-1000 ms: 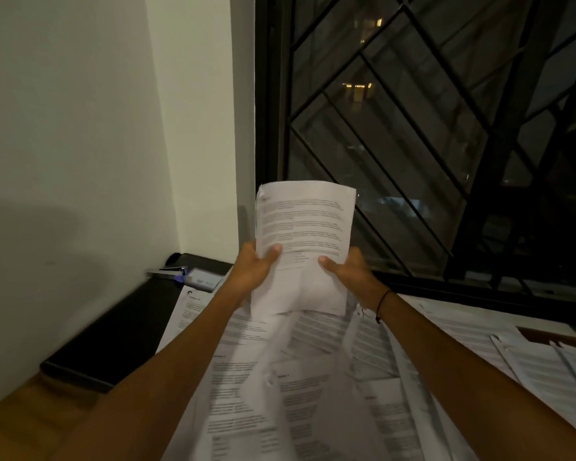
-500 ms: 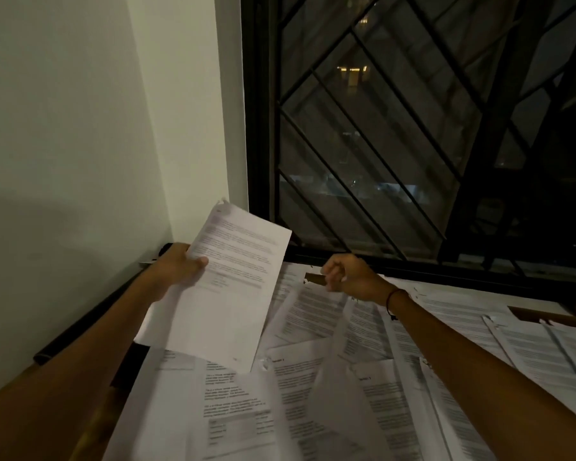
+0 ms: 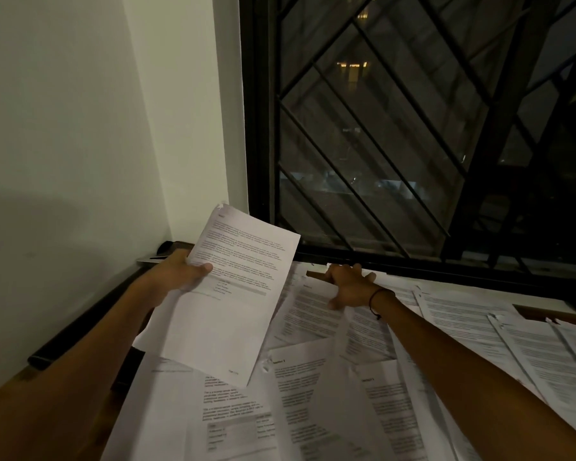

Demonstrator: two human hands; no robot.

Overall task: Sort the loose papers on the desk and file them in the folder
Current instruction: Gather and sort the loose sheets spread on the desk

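Now left hand (image 3: 180,272) grips sheet (image 3: 226,304) edge aloft; right hand (image 3: 348,287) spread flat on loose papers (image 3: 313,394).

Home desk (image 3: 20,374) by grilled window (image 3: 396,144)

The left hand (image 3: 180,272) holds up a sheet of paper (image 3: 226,294) by its left edge, with the thumb on top of the print. The sheet is tilted and lifted above the desk (image 3: 546,311). The right hand (image 3: 348,287) lies flat with fingers spread on the loose papers (image 3: 313,394) near the window (image 3: 396,128). A dark band sits on that wrist. Printed pages cover most of the desk and overlap each other. A dark flat thing (image 3: 90,324) lies along the wall (image 3: 64,128) on the left.
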